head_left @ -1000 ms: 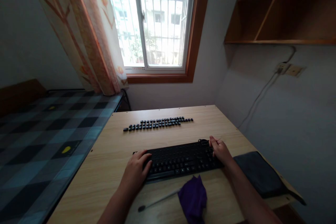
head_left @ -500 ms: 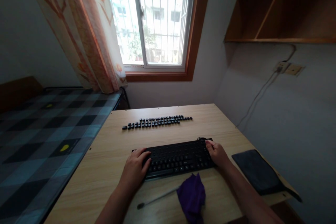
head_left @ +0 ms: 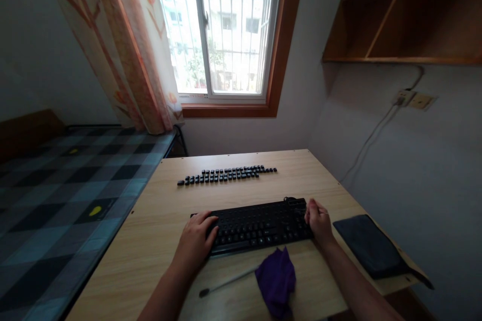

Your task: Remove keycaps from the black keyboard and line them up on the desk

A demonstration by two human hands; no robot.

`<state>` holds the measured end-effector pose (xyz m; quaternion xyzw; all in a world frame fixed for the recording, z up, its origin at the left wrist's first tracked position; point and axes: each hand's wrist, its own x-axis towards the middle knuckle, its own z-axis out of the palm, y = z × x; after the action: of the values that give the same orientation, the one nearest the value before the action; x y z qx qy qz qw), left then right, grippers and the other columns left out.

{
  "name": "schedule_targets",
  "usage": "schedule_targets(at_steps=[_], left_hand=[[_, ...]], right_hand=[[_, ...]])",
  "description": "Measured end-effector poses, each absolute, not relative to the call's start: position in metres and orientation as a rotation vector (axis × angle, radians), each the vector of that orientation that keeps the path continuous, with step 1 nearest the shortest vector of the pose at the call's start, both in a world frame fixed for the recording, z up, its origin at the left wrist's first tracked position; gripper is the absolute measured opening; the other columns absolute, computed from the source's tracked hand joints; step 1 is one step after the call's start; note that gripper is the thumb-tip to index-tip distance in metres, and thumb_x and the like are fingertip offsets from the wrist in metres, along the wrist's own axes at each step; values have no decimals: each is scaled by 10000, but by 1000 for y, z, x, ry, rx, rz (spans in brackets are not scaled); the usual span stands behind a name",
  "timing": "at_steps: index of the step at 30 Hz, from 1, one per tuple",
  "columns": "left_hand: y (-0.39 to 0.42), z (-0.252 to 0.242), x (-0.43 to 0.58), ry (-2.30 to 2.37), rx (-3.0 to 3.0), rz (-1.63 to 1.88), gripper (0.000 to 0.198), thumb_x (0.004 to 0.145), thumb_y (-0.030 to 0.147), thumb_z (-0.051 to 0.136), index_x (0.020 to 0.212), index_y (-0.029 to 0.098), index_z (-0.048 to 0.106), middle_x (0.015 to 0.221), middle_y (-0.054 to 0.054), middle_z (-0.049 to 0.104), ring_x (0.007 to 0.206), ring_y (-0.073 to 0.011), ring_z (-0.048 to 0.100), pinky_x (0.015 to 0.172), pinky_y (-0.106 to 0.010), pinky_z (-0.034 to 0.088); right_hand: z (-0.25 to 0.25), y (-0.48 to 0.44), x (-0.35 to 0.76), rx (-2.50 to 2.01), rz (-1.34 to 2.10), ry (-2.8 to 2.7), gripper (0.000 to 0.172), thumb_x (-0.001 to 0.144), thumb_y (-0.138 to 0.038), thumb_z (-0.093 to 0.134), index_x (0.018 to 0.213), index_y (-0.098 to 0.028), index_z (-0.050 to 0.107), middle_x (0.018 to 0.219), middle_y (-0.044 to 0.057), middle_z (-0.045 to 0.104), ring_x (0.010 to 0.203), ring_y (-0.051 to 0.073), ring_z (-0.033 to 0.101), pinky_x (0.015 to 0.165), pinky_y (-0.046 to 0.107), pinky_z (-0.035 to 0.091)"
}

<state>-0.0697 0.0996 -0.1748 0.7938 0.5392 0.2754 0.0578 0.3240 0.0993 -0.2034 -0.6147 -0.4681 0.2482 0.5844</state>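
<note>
A black keyboard (head_left: 256, 225) lies on the wooden table, its upper rows bare of keycaps and its lower rows still covered with keys. My left hand (head_left: 199, 234) holds its left end, thumb and fingers apart over the edge and the keys. At the right end, my right hand (head_left: 318, 218) is closed with its fingers curled together; whatever they hold, if anything, is hidden. Loose black keycaps (head_left: 229, 174) stand in rows farther back. In front of the keyboard lie a purple cloth (head_left: 276, 281) and a thin stick with a dark tip (head_left: 229, 281).
A dark flat pouch (head_left: 371, 246) lies at the table's right edge. The table (head_left: 158, 241) stands beside a bed with a checked cover (head_left: 113, 175). Wooden shelves (head_left: 399, 25) hang on the right wall above a socket with a cable (head_left: 404, 98).
My right hand has moved right, from over the keyboard's upper right keys to its right edge, fingers closed. My left hand stays on the left end.
</note>
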Motion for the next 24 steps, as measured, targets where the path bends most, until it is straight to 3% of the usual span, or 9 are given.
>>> schedule_targets(at_steps=[4,10,14,18,24], left_hand=[[101,-177,-72,1632,2408,847,236,862,316,568,1018,237,726,1197,-83,661,1118,-288,597,999,-492,473],[89,-164,-63,1672,2487,880,230,874,290,570,1051,237,706,1232,-87,641,1153,-300,561,1031,-529,434],[77,-151,-50,1494,2543,910,256,904,300,558,1128,240,666,1233,-82,636,1148,-278,561,998,-481,473],[69,-149,-40,1251,2618,945,305,891,314,592,1180,226,636,1188,-95,652,1104,-266,585,946,-436,516],[69,-150,-38,1127,2685,1010,185,908,244,571,1063,204,662,1054,-82,687,974,-223,621,862,-383,551]], right_hand=[[-206,101,327,-1345,674,-894,531,866,-712,441,646,-230,407,470,-52,414,363,118,430,387,235,373],[-187,90,305,-1390,691,-1187,515,902,-675,432,689,-209,486,482,-30,465,429,127,452,437,230,357],[-162,74,258,-1221,890,-1551,477,985,-576,330,838,-194,575,610,-11,532,497,120,472,470,218,362],[-143,56,210,-1037,991,-1792,438,1014,-492,337,835,-184,592,656,-7,542,556,111,480,534,214,369],[-141,46,183,-937,1069,-1884,398,1023,-450,340,857,-184,584,654,-14,524,563,107,469,556,215,365]])
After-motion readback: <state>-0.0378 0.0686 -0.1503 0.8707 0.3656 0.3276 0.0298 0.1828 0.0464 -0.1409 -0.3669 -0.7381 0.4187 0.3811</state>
